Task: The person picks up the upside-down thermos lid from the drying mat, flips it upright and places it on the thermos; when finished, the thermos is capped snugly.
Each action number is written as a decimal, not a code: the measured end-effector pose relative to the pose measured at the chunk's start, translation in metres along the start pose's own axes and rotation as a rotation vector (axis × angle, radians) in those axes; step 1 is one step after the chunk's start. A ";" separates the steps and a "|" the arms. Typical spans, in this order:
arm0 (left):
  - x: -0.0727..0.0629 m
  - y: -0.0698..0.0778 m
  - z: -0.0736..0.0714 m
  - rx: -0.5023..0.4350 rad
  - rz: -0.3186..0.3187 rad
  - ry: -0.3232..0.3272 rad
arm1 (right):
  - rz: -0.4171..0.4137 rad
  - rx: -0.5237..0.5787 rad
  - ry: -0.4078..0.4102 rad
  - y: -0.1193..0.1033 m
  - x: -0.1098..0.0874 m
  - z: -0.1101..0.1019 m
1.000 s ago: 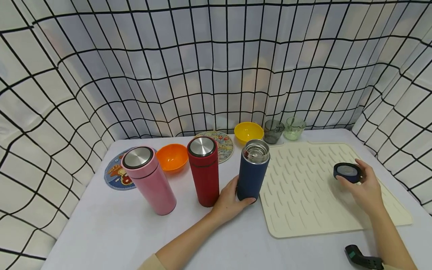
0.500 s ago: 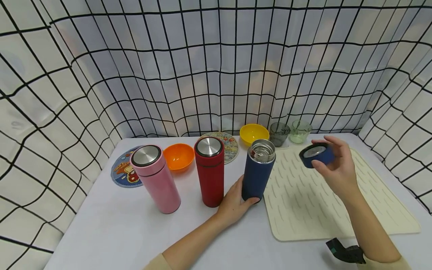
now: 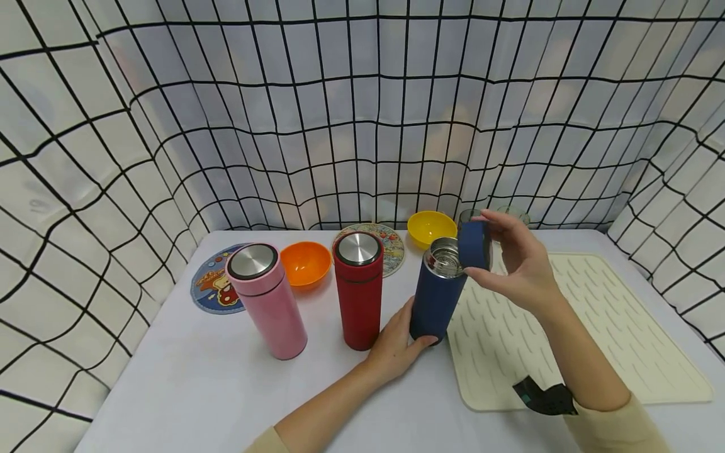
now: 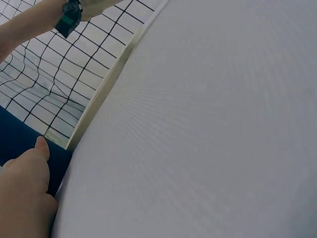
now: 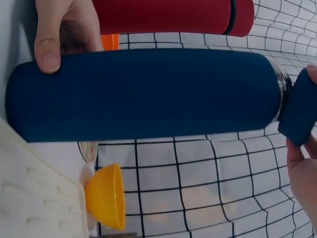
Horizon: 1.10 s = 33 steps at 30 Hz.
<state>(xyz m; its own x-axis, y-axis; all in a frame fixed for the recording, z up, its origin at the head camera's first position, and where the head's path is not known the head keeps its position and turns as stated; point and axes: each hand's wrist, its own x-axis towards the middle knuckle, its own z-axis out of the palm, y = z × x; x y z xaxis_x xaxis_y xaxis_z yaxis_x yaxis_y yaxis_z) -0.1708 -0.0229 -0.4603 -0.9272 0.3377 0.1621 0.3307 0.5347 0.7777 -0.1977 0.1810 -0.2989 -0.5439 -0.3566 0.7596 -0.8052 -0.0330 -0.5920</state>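
A blue thermos flask [image 3: 435, 305] stands upright and uncapped, its steel mouth showing. My left hand [image 3: 396, 349] grips it low down, thumb [image 4: 41, 146] across the front. In my right hand [image 3: 521, 267] I pinch the blue lid [image 3: 474, 245] between thumb and fingers. The lid is tilted on its side, close by the right of the flask's mouth. In the right wrist view the lid [image 5: 299, 106] overlaps the neck's edge; whether they touch I cannot tell. Left of my left hand stands a red thermos flask [image 3: 360, 302], lid on.
A pink thermos flask [image 3: 272, 308] stands at the left, near an orange bowl [image 3: 306, 264] and a blue round mat [image 3: 212, 289]. Behind are a patterned round mat [image 3: 391, 242] and a yellow bowl [image 3: 432, 228]. A cream ridged mat [image 3: 589, 352] lies right; glasses behind my right hand are mostly hidden.
My right hand has carried the lid left from above the cream mat to the blue flask's mouth, turning it from underside-up onto its side. My left hand stays on the flask.
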 end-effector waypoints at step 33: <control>-0.003 0.001 -0.005 -0.016 0.039 -0.008 | 0.158 0.224 0.202 0.032 -0.013 0.058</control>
<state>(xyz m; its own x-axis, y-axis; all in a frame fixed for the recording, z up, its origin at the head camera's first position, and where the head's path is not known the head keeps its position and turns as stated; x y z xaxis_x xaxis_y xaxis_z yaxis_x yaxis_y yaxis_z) -0.1687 -0.0272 -0.4572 -0.9122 0.3642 0.1877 0.3637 0.5088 0.7803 -0.2030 0.1299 -0.3435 -0.7114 -0.1821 0.6788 -0.6478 -0.2044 -0.7338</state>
